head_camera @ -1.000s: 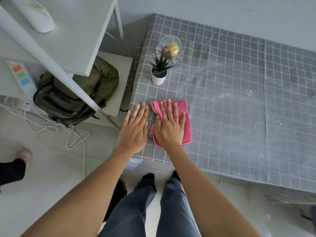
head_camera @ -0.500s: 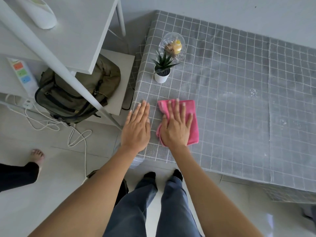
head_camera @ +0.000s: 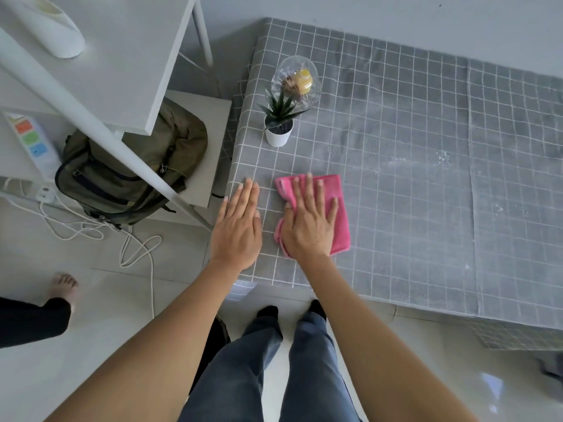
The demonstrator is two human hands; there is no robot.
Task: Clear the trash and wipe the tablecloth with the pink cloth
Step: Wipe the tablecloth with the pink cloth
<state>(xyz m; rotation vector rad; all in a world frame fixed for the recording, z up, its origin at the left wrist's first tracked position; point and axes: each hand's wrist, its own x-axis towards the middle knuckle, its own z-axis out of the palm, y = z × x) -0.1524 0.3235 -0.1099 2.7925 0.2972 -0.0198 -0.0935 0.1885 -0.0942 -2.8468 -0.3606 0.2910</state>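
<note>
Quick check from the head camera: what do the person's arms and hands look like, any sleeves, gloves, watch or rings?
Both forearms are bare right up to the frame edge, with no sleeves showing. The left hand and the right hand wear no gloves, and no watch, bracelet or ring is visible. Fingernails are short and unpainted. Below the arms, blue jeans show.

No text can be read — none on anything.

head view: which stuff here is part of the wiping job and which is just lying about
In the job: pink cloth, right hand flat on it, left hand, grey tablecloth.

Lying about: potted plant, glass dome, backpack, power strip.
</note>
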